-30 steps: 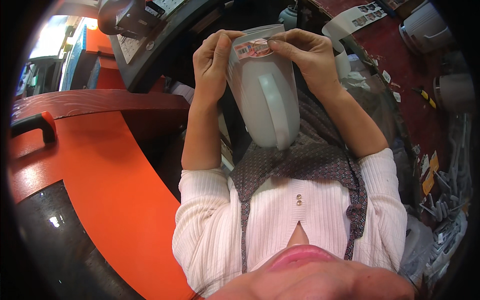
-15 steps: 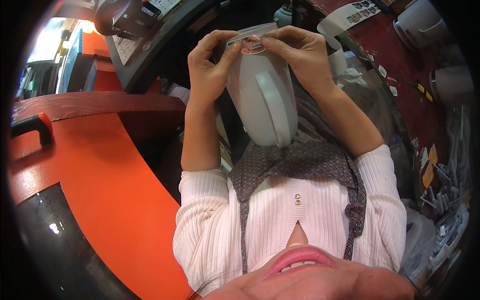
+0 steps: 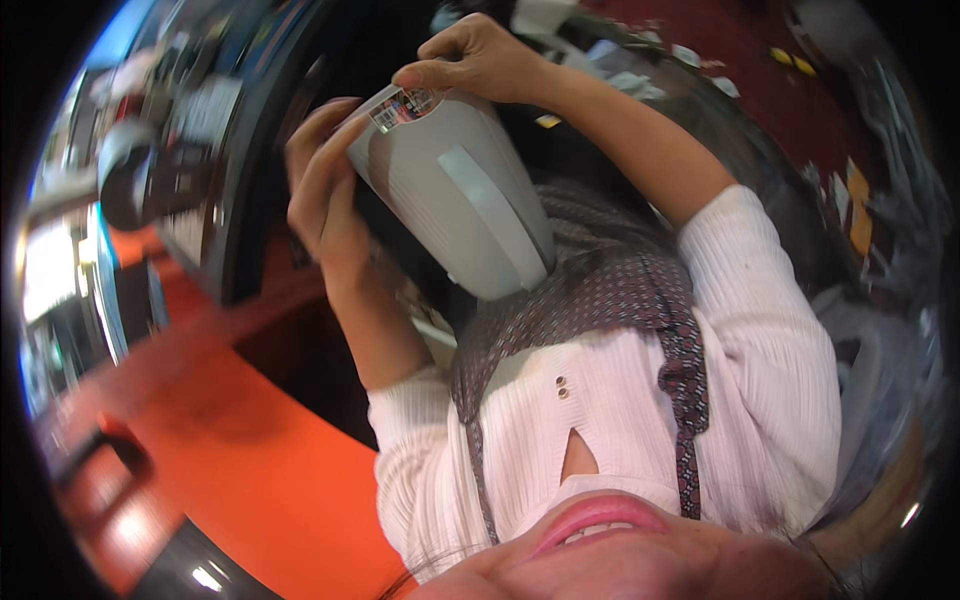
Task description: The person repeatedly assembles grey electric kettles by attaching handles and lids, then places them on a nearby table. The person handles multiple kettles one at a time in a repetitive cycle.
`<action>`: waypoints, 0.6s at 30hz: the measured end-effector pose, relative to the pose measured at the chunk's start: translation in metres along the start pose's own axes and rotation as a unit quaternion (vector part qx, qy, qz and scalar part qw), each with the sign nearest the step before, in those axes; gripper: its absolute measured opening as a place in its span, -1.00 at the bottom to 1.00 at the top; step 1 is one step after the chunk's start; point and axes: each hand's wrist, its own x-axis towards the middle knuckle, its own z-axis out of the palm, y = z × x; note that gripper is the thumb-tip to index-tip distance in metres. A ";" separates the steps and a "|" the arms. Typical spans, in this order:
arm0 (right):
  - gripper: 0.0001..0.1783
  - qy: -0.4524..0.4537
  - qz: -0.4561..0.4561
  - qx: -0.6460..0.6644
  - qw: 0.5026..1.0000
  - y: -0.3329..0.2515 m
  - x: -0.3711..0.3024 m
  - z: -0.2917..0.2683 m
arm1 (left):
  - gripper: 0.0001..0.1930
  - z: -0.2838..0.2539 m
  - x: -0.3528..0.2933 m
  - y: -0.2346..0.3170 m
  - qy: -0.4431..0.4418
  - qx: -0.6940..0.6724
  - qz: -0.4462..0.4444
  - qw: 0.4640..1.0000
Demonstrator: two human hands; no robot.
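Note:
A pale grey plastic jug rests tilted against my patterned apron, base toward me. Its long handle faces up. Near the rim sits a colourful printed sticker. My left hand is bent round the left side of the rim; its fingertips are slightly blurred and partly behind the jug. At the right side of the rim is my right hand, with its thumb on the edge by the sticker and the fingers curled above it.
To the left lies a glossy orange surface with a dark handle on it. A dark red surface at the upper right carries scraps of paper and a yellow tool. Clear plastic bags crowd the right side.
The view has turned, so the jug and both hands sit farther left. My left hand has slid from the sticker down to the jug's side. My right thumb stays at the rim.

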 end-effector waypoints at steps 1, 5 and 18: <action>-0.59 -0.011 0.084 0.106 0.991 0.014 0.004 -0.017 | -0.60 0.000 0.000 -0.009 0.019 0.047 0.019 0.999; -0.60 0.398 0.074 0.305 0.862 0.070 -0.005 -0.068 | -0.34 -0.008 -0.018 -0.020 0.030 -0.198 -0.174 0.964; -0.49 -0.142 0.187 -0.216 0.948 0.087 -0.175 -0.105 | -0.27 0.058 -0.038 0.082 -0.026 -0.185 0.245 0.951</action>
